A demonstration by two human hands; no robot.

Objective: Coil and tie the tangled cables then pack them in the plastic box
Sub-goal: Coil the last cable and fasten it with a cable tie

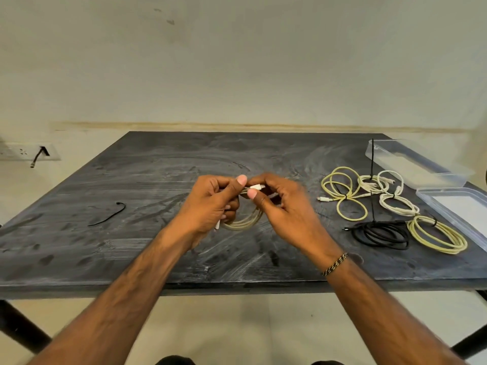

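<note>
Two hands over a dark table (131, 254): left hand (210, 206) gripping a pale coil (242, 223), right hand (284, 209) pinching its white plug (255, 186). Five tied coils at right: loose yellow (342, 196), two white (379, 183), black (379, 234), neat yellow (437, 234). One clear box (413, 162), contents unclear, lid (458, 214) beside it. One black tie (106, 216) lying far left

A matt, smeared dark table (131, 180) bears braided-looking cables (437, 234) and a clear glossy plastic box (421, 164).
</note>
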